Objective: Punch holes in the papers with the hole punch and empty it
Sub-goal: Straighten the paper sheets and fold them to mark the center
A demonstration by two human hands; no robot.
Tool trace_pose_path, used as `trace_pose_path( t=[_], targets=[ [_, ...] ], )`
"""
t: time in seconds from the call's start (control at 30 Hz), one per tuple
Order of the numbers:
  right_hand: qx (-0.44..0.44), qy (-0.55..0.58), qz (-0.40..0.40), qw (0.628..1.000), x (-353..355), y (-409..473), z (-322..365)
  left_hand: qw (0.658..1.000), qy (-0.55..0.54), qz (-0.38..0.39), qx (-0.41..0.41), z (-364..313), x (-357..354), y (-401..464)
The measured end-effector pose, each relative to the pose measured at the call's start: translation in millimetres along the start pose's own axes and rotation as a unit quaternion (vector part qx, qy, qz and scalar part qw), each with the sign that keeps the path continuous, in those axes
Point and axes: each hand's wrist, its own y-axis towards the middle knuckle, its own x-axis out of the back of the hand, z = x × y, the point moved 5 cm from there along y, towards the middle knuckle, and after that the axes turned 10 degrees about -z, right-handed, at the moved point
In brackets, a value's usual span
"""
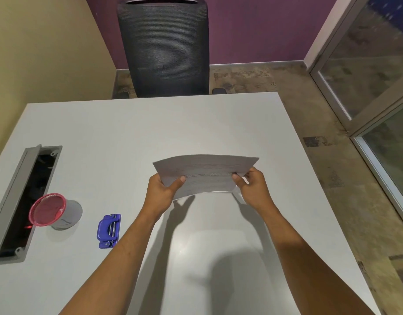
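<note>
Both hands, left [165, 189] and right [252, 189], fingers pinching bowed papers [205, 172] above the desk [127, 133]; sheets may slip askew, misaligning holes.

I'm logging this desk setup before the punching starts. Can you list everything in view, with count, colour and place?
papers: one stack, white with print, held above the table centre
hole punch: one, blue, table left of centre
cup: one, grey with red rim, left of the punch
cable tray: one, grey, open, table's left edge
table: one, white
chair: one, black, far side
left hand: grips papers' left end
right hand: grips papers' right end
</note>
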Motion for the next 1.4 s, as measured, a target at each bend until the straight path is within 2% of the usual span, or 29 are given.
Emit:
trace_pose_path(
  t=[0.27,0.37,0.47,0.57,0.63,0.73,0.93,1.1,1.27,1.4],
  targets=[
    [-0.034,0.018,-0.027,0.999,1,-11,-21,1.000,-0.008,-0.009,0.020,4,-3,-5],
    [-0.042,0.045,-0.057,0.997,8,-19,-20,0.999,-0.046,-0.006,0.027,-2,-7,-7],
    [-0.122,0.083,-0.079,0.986,10,-36,-37,0.993,-0.105,-0.033,0.049,-6,-8,-10],
    [-0.225,0.200,-0.071,0.951,5,-54,-62,0.979,-0.182,-0.040,0.078,-9,-14,-18],
    [-0.255,0.260,-0.045,0.930,-1,-61,-67,0.973,-0.211,-0.029,0.095,-9,-20,-23],
    [-0.234,0.300,-0.025,0.924,-1,-58,-61,0.969,-0.220,-0.011,0.111,-5,-26,-30],
    [-0.189,0.321,-0.074,0.925,22,-45,-55,0.968,-0.220,0.020,0.119,10,-18,-30],
    [-0.166,0.246,-0.099,0.950,41,-37,-52,0.965,-0.229,-0.033,0.125,17,16,-18],
    [-0.129,0.205,-0.109,0.964,53,-29,-43,0.993,-0.092,-0.027,0.066,20,45,-4],
    [-0.093,0.186,-0.116,0.971,49,-25,-38,1.000,0.005,-0.005,0.030,23,45,0]
  ],
)
